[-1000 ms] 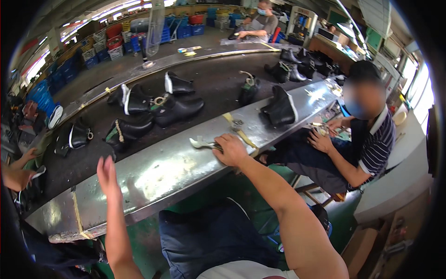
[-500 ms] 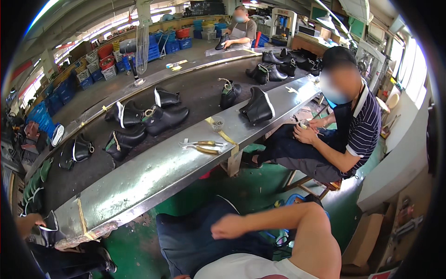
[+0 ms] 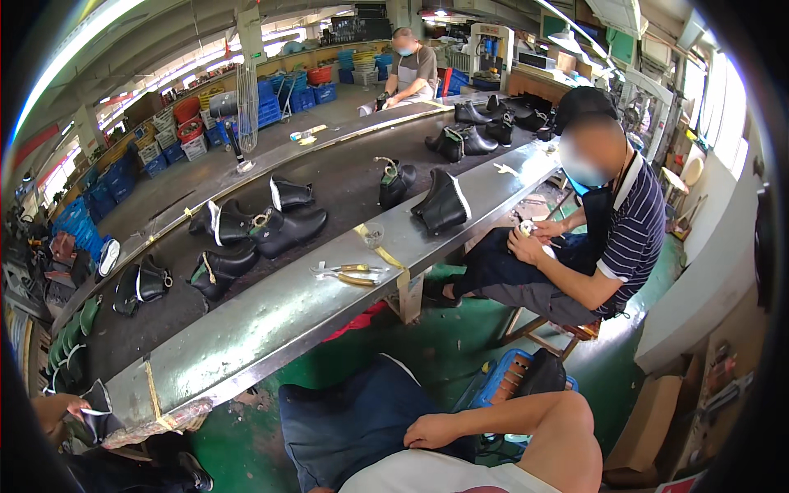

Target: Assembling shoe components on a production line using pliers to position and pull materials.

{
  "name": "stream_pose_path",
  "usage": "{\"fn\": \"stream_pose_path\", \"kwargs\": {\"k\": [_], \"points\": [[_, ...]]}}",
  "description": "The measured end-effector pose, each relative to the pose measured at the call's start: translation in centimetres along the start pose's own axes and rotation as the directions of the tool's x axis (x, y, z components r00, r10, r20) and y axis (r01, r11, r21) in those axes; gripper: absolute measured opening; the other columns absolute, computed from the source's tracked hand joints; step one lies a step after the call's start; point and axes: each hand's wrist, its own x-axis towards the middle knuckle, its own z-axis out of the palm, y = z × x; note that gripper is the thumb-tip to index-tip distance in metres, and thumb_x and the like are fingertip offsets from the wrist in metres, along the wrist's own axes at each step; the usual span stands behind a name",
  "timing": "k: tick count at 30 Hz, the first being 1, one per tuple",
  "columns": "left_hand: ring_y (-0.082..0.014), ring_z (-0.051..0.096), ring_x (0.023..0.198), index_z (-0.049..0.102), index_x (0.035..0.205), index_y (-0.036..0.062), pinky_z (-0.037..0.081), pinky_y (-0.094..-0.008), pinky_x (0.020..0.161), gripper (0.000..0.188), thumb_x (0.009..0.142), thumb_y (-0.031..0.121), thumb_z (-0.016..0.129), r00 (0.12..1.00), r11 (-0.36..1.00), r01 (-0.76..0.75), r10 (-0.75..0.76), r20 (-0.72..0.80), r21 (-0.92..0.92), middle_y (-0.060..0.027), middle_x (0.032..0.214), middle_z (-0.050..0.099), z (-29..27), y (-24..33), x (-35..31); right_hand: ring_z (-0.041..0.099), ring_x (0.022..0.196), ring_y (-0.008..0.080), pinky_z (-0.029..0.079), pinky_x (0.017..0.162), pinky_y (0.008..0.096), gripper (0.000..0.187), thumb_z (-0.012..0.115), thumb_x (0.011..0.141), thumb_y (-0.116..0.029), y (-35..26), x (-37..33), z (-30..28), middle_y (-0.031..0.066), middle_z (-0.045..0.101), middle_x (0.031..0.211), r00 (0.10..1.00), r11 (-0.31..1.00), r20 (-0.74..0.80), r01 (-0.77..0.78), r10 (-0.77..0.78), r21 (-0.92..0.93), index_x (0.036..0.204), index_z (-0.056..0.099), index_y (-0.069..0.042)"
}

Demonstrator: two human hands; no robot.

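Observation:
My right hand rests on the dark blue apron over my lap, its fingers curled down against the cloth. Whatever they may hold is hidden. Only a sliver of skin shows at the lower edge, and my left hand cannot be made out. On the metal ledge in front of me lie two pincer-like tools with yellowish handles, beside a small clear cup. Farther right along the ledge stands a black ankle boot with a white edge.
Several black boots lie on the dark work surface behind the ledge. A seated co-worker at right handles a small white item. Another person works across the table. A hand holds a boot at far left. A blue basket stands beside me.
My right hand has come down from above the apron onto it, shifting right. The co-worker across the table has lowered a boot. The view has shifted slightly.

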Motion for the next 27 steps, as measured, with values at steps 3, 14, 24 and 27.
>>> {"fn": "stream_pose_path", "kwargs": {"k": [3,14,24,27], "points": [[-0.0196,0.067,0.091,0.069,0.115,0.0011,0.053,-0.0363,0.082,0.025,0.095,0.015,0.068,0.998,0.998,-0.006,0.002,0.062,0.059,-0.0065,0.095,0.071,-0.2,5.4,-1.2,0.066,0.097,0.0384,0.052,0.085,0.0452,0.021,0.061,0.094,-0.018,0.0,1.0,-1.0,0.0176,0.07,0.101,0.999,0.999,-0.001,0.04,-0.04,0.027,0.102,0.067,0.001],[-0.0217,0.067,0.092,0.07,0.113,0.0034,0.052,-0.0397,0.081,0.023,0.098,0.019,0.063,0.947,0.99,-0.108,0.075,0.313,0.088,-0.0106,0.1,0.073,-2.6,13.7,-2.0,0.059,0.066,0.0118,0.051,0.062,0.0297,0.03,0.063,0.099,-0.027,2.1,-1.8,-4.9,0.0043,0.066,0.079,0.941,0.833,0.326,-0.249,0.088,0.494,0.111,0.068,0.0],[-0.0455,0.067,0.103,0.056,0.124,-0.0093,0.052,-0.0486,0.095,0.048,0.098,0.03,0.063,0.598,0.855,0.45,-0.074,-0.798,0.258,-0.0262,0.11,0.069,-8.3,-13.3,17.4,0.065,0.11,0.0434,0.051,0.097,0.0521,0.055,0.047,0.102,-0.046,14.0,3.1,1.2,0.029,0.068,0.111,0.588,0.661,-0.352,-0.738,0.728,0.134,0.122,0.061,0.003],[-0.0472,0.066,0.102,0.058,0.12,-0.0097,0.052,-0.0499,0.095,0.047,0.099,0.032,0.06,0.623,0.87,0.377,0.016,-0.782,0.318,-0.0289,0.109,0.068,-7.9,-14.3,17.6,0.069,0.099,0.0433,0.054,0.088,0.053,0.049,0.046,0.103,-0.04,13.1,2.3,0.7,0.0275,0.071,0.104,0.731,0.73,-0.316,-0.667,0.604,-0.15,0.115,0.064,0.003]]}}
